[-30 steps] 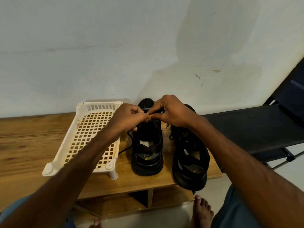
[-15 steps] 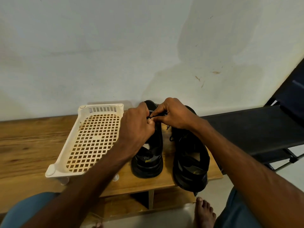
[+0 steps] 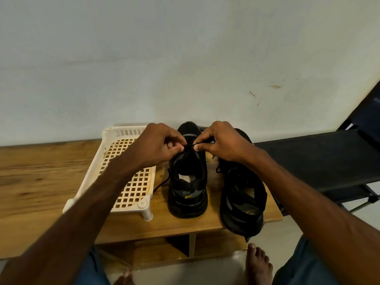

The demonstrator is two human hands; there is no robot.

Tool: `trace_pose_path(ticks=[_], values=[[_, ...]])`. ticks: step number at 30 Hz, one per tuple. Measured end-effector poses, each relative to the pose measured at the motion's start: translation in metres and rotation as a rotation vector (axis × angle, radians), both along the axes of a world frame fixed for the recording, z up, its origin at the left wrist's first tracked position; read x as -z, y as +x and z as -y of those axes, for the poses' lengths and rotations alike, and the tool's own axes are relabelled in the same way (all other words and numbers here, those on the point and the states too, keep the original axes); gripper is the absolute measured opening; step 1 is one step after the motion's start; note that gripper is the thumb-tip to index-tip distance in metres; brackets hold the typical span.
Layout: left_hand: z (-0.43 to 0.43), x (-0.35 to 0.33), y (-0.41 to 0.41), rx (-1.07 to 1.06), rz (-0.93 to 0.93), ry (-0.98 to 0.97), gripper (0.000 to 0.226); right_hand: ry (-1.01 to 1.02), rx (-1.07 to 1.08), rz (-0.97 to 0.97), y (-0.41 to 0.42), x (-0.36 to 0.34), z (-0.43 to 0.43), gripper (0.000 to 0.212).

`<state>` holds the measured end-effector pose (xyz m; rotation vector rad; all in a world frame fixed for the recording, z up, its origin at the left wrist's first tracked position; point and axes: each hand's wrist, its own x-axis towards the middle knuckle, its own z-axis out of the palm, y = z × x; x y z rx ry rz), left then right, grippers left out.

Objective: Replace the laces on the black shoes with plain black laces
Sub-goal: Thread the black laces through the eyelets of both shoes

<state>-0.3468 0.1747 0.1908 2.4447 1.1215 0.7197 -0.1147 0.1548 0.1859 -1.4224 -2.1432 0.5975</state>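
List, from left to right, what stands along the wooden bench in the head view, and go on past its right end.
Cream lattice tray → first black shoe → second black shoe → dark fabric seat.

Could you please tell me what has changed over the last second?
The left grip swung right over the shoe beside the basket, then drew back left, and now pinches the black lace. The right grip kept pinching that lace above the shoe's tongue; that shoe, the other shoe and the basket stayed put.
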Motion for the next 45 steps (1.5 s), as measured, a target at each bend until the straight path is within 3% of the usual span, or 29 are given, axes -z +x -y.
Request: trace_pose_path(ticks=[6,14,18,23,25,30,37,45], values=[[0.001,0.007,0.013,-0.084,0.015,0.048,0.001,0.037,0.021,0.040,-0.001,-0.001,0.001,0.014],[-0.018,0.013,-0.002,-0.344,0.013,0.020,0.014,0.019,0.024,0.028,-0.001,-0.002,0.004,0.015],[-0.021,0.015,-0.004,-0.365,0.232,-0.262,0.010,0.012,0.025,0.028,-0.001,-0.002,0.003,0.015],[-0.021,0.009,-0.005,-0.319,0.724,-0.829,0.016,0.023,0.029,0.046,-0.002,-0.002,0.002,0.016],[-0.021,0.011,-0.003,-0.316,0.778,-0.902,0.016,0.026,0.032,0.053,-0.002,-0.002,0.002,0.015],[-0.024,0.013,-0.009,-0.307,0.569,-0.770,0.017,0.036,0.052,0.052,-0.003,0.001,0.004,0.014],[-0.014,0.011,-0.008,0.032,0.226,-0.392,0.009,0.015,0.084,0.058,0.000,-0.002,0.012,0.014],[-0.015,0.013,-0.011,0.099,0.150,-0.242,0.010,0.024,0.122,0.112,-0.003,-0.001,0.020,0.011]])
